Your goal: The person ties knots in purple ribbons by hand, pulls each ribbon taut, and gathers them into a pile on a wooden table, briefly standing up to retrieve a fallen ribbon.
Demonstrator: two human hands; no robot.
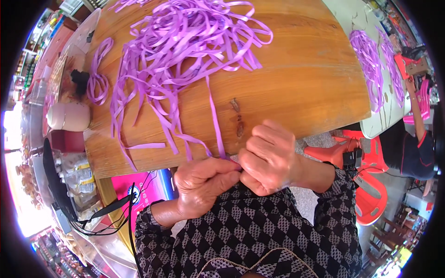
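Over the near edge of a wooden table my two hands meet. My left hand (202, 185) pinches a purple ribbon (214, 116) between thumb and forefinger. Two strands run from that grip up onto the table. My right hand (269, 160) is curled closed against the left fingertips, where a bit of purple shows; its own grip on the ribbon is mostly hidden by the fingers. A large loose tangle of purple ribbons (185, 41) covers the far middle of the table, with several ends trailing toward me.
A looped purple bundle (99, 69) lies at the table's (306, 69) left, near a pale round container (68, 116). More ribbon bundles (368, 65) rest on a white table at right. Red plastic stools (371, 194) stand beyond my right arm. A person's arm (414, 106) shows far right.
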